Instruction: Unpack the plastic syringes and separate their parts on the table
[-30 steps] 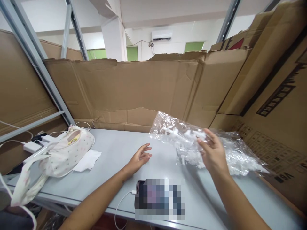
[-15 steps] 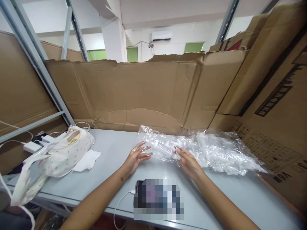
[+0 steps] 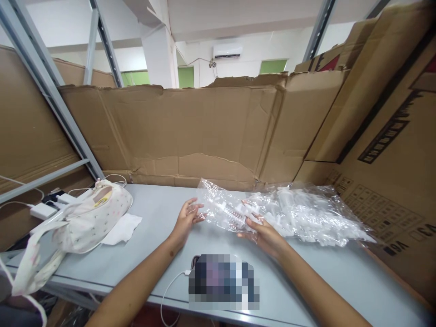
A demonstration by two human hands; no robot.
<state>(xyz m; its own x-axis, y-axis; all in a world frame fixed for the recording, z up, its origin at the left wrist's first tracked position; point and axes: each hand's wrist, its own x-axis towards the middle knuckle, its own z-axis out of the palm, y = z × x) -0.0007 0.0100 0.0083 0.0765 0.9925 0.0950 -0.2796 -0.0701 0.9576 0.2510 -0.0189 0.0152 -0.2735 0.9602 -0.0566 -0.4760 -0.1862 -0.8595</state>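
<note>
My right hand (image 3: 264, 234) is closed on the near edge of a clear plastic bag (image 3: 213, 211). Its thumb lies on top, and some fingers show through the film from behind. A ribbed, see-through plastic piece (image 3: 235, 213) with white parts lies in the bag at these fingertips. Many white plastic parts (image 3: 299, 213) fill the bag's right side. My left hand (image 3: 185, 220) is just left of the bag's loose end, fingers apart and holding nothing; whether a fingertip touches the film I cannot tell.
A phone (image 3: 223, 279), blurred out, lies in front on a white cable. At left are a patterned fabric bag (image 3: 91, 213), a white paper (image 3: 122, 229) and a white adapter (image 3: 43, 210). Cardboard (image 3: 194, 127) walls the back; a printed carton (image 3: 391, 181) stands at right.
My left hand has drawn back slightly left from the bag's end. My right hand has moved slightly down, its fingers now behind the film, and the loose end has shifted a little.
</note>
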